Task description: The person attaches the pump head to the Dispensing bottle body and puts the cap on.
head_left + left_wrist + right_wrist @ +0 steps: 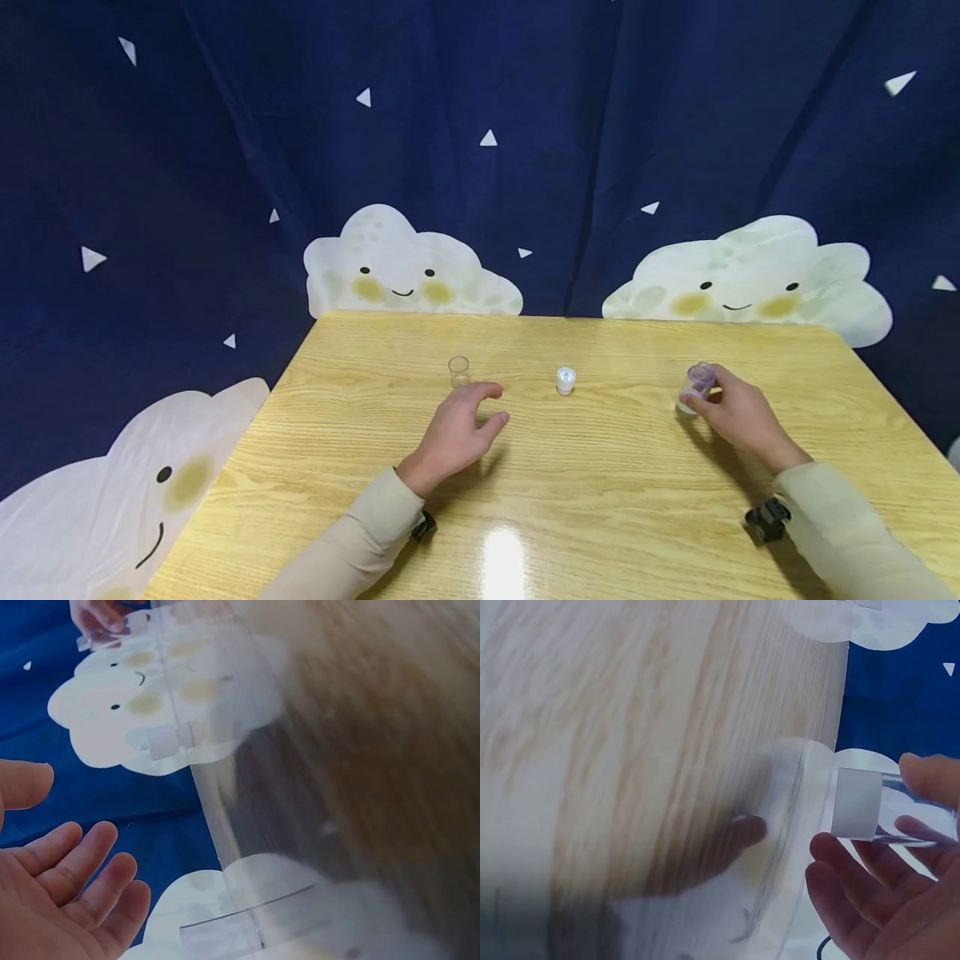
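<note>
My right hand (742, 417) grips a clear cylindrical container (699, 385) with a purplish rim, at the right of the table. In the right wrist view a white band (857, 804) covers its lower end, and my fingers and thumb are round the clear upper part. My left hand (459, 429) is held over the table with thumb and fingers apart and nothing between them. Just beyond its knuckles stands a clear, upright glass (459, 367), its lower part hidden by the hand. Between the hands sits a small white piece with a clear, shiny top (566, 381).
The light wooden table (600, 483) reaches back to a dark blue curtain (547, 150) printed with smiling clouds and small white triangles. A bright reflection lies near the table's front. Each wrist carries a small black camera (768, 520).
</note>
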A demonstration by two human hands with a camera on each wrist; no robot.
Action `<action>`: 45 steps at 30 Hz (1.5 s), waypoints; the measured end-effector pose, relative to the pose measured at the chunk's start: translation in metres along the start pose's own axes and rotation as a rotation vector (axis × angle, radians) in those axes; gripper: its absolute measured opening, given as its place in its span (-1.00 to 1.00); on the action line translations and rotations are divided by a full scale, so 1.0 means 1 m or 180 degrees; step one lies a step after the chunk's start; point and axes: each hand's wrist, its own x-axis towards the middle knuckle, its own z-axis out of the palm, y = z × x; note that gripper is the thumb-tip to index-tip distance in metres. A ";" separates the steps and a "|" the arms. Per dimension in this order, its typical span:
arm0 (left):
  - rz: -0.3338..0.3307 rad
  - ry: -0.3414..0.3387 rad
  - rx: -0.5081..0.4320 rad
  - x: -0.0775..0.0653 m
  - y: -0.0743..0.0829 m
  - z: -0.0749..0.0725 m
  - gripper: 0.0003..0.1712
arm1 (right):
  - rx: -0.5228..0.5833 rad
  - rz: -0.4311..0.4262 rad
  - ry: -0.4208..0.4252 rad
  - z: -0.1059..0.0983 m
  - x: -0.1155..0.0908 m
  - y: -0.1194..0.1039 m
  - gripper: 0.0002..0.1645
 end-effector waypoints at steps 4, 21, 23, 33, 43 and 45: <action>0.0001 -0.0012 -0.0019 0.000 0.000 0.001 -0.54 | 0.0030 -0.0030 -0.0016 0.000 0.000 -0.002 -0.40; 0.0051 -0.0039 -0.0009 0.000 -0.002 0.002 -0.54 | 0.0035 -0.0158 -0.0005 0.002 0.002 -0.006 -0.45; 0.0048 -0.0049 -0.0001 0.000 -0.002 0.002 -0.54 | 0.0030 -0.0157 -0.0008 0.002 0.001 -0.008 -0.45; 0.0013 -0.0052 0.0020 -0.001 0.000 0.002 -0.55 | 0.0087 -0.0183 0.0034 -0.003 0.000 -0.013 -0.39; 0.0028 -0.0034 0.0049 0.000 0.000 0.003 -0.55 | 0.0119 -0.0324 0.0069 -0.004 -0.002 -0.017 -0.37; 0.0015 -0.0047 0.0044 0.000 0.000 0.004 -0.55 | 0.0105 -0.0354 0.0109 -0.004 -0.003 -0.017 -0.36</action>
